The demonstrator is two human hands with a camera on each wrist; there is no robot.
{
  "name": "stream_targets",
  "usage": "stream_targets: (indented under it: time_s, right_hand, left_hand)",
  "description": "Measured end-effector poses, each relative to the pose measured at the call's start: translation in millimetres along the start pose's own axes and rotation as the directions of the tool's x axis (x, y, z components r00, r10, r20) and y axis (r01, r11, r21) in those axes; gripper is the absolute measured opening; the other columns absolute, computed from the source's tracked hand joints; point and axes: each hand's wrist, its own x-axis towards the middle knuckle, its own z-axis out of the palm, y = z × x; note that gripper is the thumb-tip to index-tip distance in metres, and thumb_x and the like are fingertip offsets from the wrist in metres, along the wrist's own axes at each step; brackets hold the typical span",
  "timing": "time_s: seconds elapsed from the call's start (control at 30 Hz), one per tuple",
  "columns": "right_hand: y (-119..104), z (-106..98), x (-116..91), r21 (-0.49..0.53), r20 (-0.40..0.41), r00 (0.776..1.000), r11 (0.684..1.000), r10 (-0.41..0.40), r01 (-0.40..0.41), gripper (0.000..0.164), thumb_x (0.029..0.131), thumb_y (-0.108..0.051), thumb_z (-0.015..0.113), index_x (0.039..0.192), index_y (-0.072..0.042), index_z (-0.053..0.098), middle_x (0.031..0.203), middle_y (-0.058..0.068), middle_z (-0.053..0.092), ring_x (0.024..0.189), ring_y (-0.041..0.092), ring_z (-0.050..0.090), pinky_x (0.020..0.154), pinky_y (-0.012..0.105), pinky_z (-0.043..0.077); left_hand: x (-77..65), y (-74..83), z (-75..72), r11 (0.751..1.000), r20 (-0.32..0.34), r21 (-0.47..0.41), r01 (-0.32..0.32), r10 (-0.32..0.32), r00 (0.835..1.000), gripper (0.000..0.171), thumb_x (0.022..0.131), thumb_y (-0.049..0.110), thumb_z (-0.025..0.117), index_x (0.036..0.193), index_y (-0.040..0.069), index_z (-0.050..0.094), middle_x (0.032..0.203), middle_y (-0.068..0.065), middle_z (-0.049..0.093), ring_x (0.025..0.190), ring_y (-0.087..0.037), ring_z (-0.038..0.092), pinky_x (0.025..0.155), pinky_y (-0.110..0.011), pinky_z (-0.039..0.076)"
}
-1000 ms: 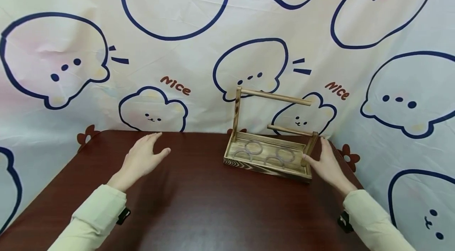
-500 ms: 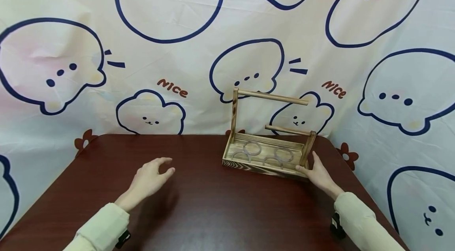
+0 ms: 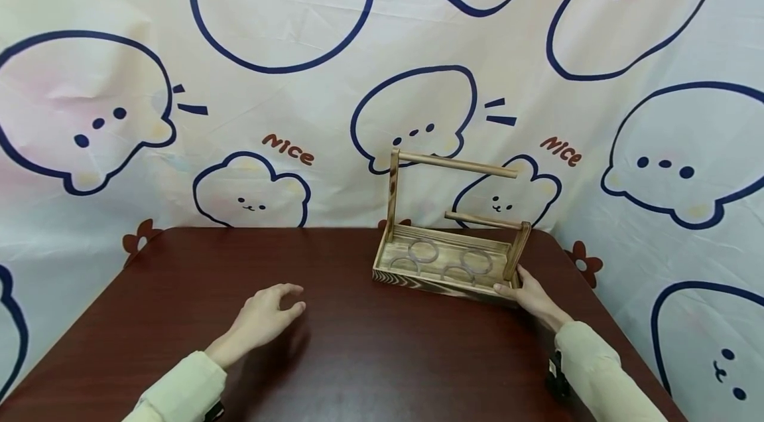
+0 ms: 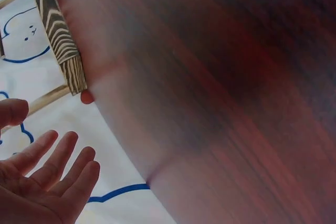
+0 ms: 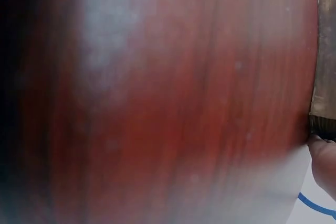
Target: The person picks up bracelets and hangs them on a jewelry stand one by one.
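Note:
A wooden rack (image 3: 418,281) stands on the table at the back right in the head view. It has a shallow tray, a tall end frame with a rod on the left and a lower post with a second rod on the right. Several greyish ring outlines (image 3: 475,250) show in the tray. My right hand (image 3: 535,294) grips its front right corner, the thumb at the front edge and the fingers partly hidden behind the end. In the right wrist view, the thumb (image 5: 324,163) touches the corner. My left hand (image 3: 262,316) hovers over the table, fingers relaxed, holding nothing.
The dark red-brown table (image 3: 370,355) runs back to a hanging white cloth (image 3: 328,110) printed with cartoon bears. Cloth also stands along the right side. Each forearm carries a dark strapped device, seen under the right sleeve (image 3: 597,362).
My left hand has come back toward me and slightly right above the table. The right hand has shifted down from the right post to the rack's front right corner.

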Motion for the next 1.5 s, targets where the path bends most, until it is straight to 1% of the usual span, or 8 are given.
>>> stream_targets:
  time_s: [0.17,0.37,0.63,0.87,1.03,1.2,1.33,1.5]
  right_hand:
    - [1,-2,0,0.012,-0.002,1.0,1.0,-0.005,0.005,0.102,0.084,-0.039,0.064,0.146,0.002,-0.005,0.149,0.03,0.004,0.136,0.046,0.009,0.106,0.058,0.019]
    - [2,-2,0,0.036,0.024,1.0,0.999,-0.014,0.013,0.099,0.086,-0.036,0.063,0.146,-0.001,-0.008,0.15,0.027,0.0,0.137,0.044,0.006,0.106,0.058,0.017]
    - [3,-2,3,0.05,0.033,0.999,0.999,-0.015,0.013,0.097,0.086,-0.032,0.063,0.146,-0.001,-0.007,0.15,0.028,0.004,0.136,0.045,0.008,0.106,0.059,0.018]
    - [2,-1,6,0.107,0.048,0.998,0.994,-0.042,0.037,0.096,0.086,-0.027,0.065,0.146,-0.001,-0.005,0.15,0.027,0.005,0.136,0.044,0.01,0.106,0.057,0.019]
    - [3,-3,7,0.086,0.061,0.996,0.994,-0.066,0.061,0.095,0.086,-0.027,0.064,0.146,0.0,-0.004,0.15,0.028,0.006,0.136,0.045,0.008,0.106,0.058,0.019]
    - [2,-2,9,0.055,0.093,0.994,0.997,-0.057,0.052,0.097,0.086,-0.03,0.064,0.146,0.001,-0.005,0.151,0.026,-0.001,0.137,0.044,0.001,0.106,0.06,0.013]
    - [0,-1,9,0.021,0.113,0.992,0.999,-0.048,0.046,0.098,0.085,-0.032,0.064,0.146,0.002,-0.005,0.15,0.028,-0.002,0.137,0.045,0.0,0.106,0.061,0.013]
    - [-5,1,7,0.011,0.122,0.991,0.999,-0.054,0.053,0.098,0.085,-0.031,0.065,0.146,0.002,-0.005,0.15,0.028,-0.001,0.136,0.046,0.002,0.106,0.061,0.015]
  left_hand:
    - [0.5,1.8,3.7,1.0,0.03,-0.029,-0.002,0.003,1.0,0.036,0.086,0.028,0.061,0.118,0.01,0.062,0.12,-0.009,0.06,0.107,-0.03,0.057,0.083,-0.049,0.046]
    - [-0.9,2.6,6.2,0.999,0.05,-0.047,0.003,-0.001,0.999,0.036,0.087,0.028,0.061,0.118,0.011,0.061,0.121,-0.009,0.06,0.101,-0.028,0.06,0.079,-0.047,0.048]
    - [0.8,3.3,10.7,0.997,0.079,-0.077,0.0,0.006,0.997,0.035,0.087,0.026,0.06,0.118,0.01,0.061,0.121,-0.009,0.06,0.103,-0.027,0.06,0.081,-0.047,0.048]
    - [0.6,7.3,13.8,0.996,0.09,-0.083,0.014,-0.006,0.996,0.033,0.088,0.024,0.061,0.118,0.011,0.061,0.123,-0.009,0.059,0.103,-0.028,0.059,0.081,-0.047,0.048]
    - [1.9,8.6,17.4,0.996,0.094,-0.087,0.009,0.0,0.996,0.034,0.088,0.025,0.061,0.119,0.012,0.061,0.125,-0.009,0.057,0.104,-0.028,0.059,0.081,-0.047,0.048]
    - [1.2,9.3,19.5,0.995,0.084,-0.104,0.006,0.003,0.996,0.033,0.088,0.024,0.061,0.118,0.012,0.061,0.124,-0.009,0.058,0.103,-0.028,0.059,0.081,-0.047,0.048]
    - [7.6,13.8,26.6,0.983,0.071,-0.182,-0.007,0.021,0.997,0.03,0.088,0.022,0.06,0.117,0.012,0.062,0.121,-0.006,0.06,0.107,-0.027,0.058,0.084,-0.046,0.047]
    - [32.7,24.2,42.3,0.944,0.042,-0.329,-0.031,0.048,0.998,0.029,0.09,0.02,0.059,0.118,0.013,0.061,0.119,-0.005,0.061,0.111,-0.024,0.056,0.089,-0.043,0.046]
